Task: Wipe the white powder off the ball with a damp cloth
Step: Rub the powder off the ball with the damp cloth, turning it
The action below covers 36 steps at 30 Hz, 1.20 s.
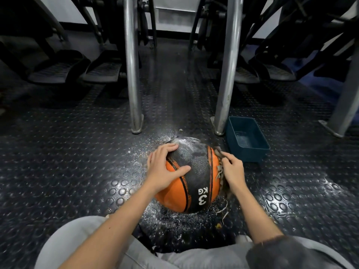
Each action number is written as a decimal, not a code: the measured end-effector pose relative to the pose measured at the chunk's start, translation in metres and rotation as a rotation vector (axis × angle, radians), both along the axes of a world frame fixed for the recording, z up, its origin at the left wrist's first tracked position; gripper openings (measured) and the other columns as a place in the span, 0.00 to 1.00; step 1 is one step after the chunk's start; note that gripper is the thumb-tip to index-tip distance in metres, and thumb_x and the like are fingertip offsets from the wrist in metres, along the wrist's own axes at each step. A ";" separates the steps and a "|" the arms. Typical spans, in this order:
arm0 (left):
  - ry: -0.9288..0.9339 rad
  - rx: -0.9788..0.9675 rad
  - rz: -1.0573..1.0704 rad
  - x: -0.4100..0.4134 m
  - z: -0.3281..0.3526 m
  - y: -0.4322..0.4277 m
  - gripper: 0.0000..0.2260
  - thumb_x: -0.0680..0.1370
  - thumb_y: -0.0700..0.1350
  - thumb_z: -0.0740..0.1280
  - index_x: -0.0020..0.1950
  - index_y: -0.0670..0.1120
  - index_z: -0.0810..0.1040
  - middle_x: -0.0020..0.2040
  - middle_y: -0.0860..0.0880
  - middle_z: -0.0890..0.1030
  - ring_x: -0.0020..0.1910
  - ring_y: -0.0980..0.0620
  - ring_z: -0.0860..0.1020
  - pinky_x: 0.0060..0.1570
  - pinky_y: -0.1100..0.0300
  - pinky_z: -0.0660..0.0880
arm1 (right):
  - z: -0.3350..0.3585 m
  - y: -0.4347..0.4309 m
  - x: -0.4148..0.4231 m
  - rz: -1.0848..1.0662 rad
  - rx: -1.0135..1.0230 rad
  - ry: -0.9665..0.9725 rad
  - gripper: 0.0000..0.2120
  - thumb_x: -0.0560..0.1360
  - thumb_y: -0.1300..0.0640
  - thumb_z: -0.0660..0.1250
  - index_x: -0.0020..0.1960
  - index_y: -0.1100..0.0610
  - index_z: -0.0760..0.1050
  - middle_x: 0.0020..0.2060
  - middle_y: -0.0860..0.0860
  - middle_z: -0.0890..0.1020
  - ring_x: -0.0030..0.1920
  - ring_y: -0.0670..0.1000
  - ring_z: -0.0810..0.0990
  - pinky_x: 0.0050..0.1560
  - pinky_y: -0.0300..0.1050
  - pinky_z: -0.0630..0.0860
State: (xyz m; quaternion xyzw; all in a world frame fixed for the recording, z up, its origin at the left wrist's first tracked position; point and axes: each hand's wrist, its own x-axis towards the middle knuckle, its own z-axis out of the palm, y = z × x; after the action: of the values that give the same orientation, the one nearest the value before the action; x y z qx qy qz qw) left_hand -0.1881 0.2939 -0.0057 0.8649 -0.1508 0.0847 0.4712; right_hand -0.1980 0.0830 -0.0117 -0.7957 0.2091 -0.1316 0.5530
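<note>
An orange and black medicine ball (196,177) marked "3 KG" sits on the studded rubber floor in front of my knees. White powder still coats its far top side. My left hand (163,169) lies spread over the ball's left upper side, fingers resting on it. My right hand (233,171) grips a frayed, dirty cloth (219,167) and presses it against the ball's right side. Loose threads of the cloth hang down to the floor.
A dark teal plastic tub (246,138) with a little water stands just right of and behind the ball. Two metal posts (134,78) (227,80) rise behind it. White powder (174,218) is scattered on the floor around the ball. Exercise machine pedals sit farther back.
</note>
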 end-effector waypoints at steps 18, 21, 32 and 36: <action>0.190 -0.096 0.053 -0.001 -0.006 0.015 0.30 0.66 0.72 0.56 0.66 0.63 0.63 0.71 0.55 0.64 0.72 0.52 0.60 0.72 0.43 0.52 | -0.022 0.072 -0.078 -0.030 -0.671 -0.498 0.13 0.72 0.56 0.63 0.52 0.55 0.82 0.50 0.48 0.77 0.49 0.49 0.69 0.51 0.41 0.64; 0.184 -0.077 0.044 -0.004 -0.002 0.007 0.29 0.74 0.66 0.63 0.72 0.57 0.63 0.73 0.54 0.62 0.73 0.51 0.57 0.73 0.45 0.51 | -0.009 0.053 -0.061 -0.124 -0.294 -0.273 0.12 0.75 0.65 0.64 0.57 0.59 0.80 0.48 0.49 0.76 0.51 0.51 0.72 0.51 0.32 0.64; 0.223 -0.120 0.133 -0.004 -0.008 0.013 0.39 0.65 0.71 0.57 0.73 0.55 0.63 0.72 0.53 0.62 0.73 0.53 0.57 0.73 0.46 0.51 | 0.000 0.104 -0.070 0.085 -0.693 -0.385 0.16 0.73 0.54 0.57 0.53 0.55 0.81 0.51 0.48 0.79 0.50 0.47 0.67 0.50 0.42 0.65; 0.221 -0.028 0.108 -0.001 -0.002 0.010 0.29 0.75 0.64 0.62 0.74 0.56 0.61 0.73 0.54 0.60 0.74 0.53 0.55 0.74 0.46 0.46 | 0.002 0.062 -0.051 -0.005 -0.430 -0.281 0.12 0.77 0.62 0.62 0.57 0.58 0.80 0.50 0.50 0.77 0.52 0.50 0.70 0.53 0.41 0.65</action>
State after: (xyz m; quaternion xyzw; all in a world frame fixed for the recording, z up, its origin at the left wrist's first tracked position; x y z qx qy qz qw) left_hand -0.1894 0.3038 -0.0074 0.8692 -0.0498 0.0161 0.4917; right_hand -0.2493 0.1455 -0.0096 -0.8685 0.0993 -0.2835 0.3943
